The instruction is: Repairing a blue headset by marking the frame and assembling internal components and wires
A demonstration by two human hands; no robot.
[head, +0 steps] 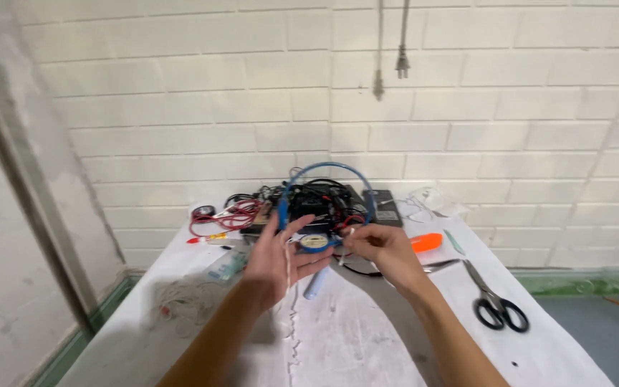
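Blue cable arches up from our hands: our left hand spreads open-fingered against its near end, our right hand pinches the other. Between them sits a blue tape roll; black-handled scissors lie well right.

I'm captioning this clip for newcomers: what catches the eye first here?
At the centre, the left hand and right hand hold a blue cable that arches above them, with a small blue roll between them. Behind lies a tangle of black and red wires; black-handled scissors lie at the right of the white table.
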